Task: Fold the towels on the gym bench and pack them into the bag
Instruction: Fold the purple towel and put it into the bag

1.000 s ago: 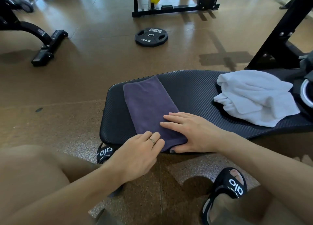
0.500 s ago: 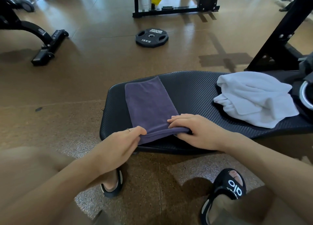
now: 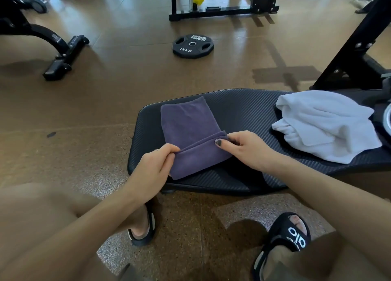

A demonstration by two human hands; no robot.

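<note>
Towels number two: purple towel (image 3: 188, 124) pinched by both hands' fingers (image 3: 169, 153), white towel (image 3: 325, 124) seemingly crumpled.

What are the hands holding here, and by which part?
Both hands hold the purple towel by its near end, lifted and turned over onto itself: the left hand pinches its left corner, the right hand its right corner.
</note>
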